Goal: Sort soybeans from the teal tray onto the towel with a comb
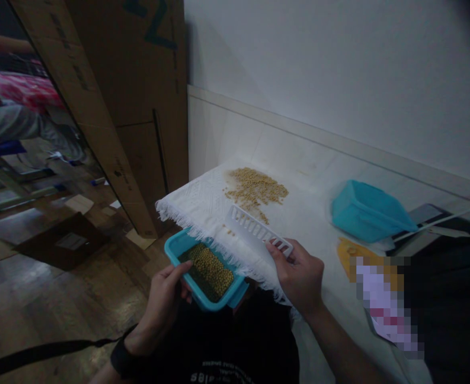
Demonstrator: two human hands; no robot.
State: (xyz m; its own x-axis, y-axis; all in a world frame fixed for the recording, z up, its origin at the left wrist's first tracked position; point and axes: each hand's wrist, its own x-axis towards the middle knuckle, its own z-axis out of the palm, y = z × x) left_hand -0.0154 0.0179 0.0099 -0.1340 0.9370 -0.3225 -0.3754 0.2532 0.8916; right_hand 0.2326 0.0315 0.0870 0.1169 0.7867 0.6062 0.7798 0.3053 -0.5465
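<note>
My left hand (166, 293) grips the near left rim of a blue plastic container (214, 305), held just below the table edge. Yellowish round beans (213, 269) lie inside it, with a darker green layer around them. A white cloth with a fringed edge (197, 194) hangs partly over the container. In my right hand (301, 277), a white slotted plastic piece (259, 226) is pinched at its near end and rests on or just above the cloth. Beyond it, a loose patch of similar beans (256, 184) is spread on the cloth, with a few strays beside the slotted piece.
On the right of the table stands a teal plastic bin (371, 213), near an orange-yellow flat item (349, 258) and a blurred-out packet. A tall cardboard box (138, 96) rises at the left. Flattened cardboard (62, 240) lies on the floor; another person sits far left.
</note>
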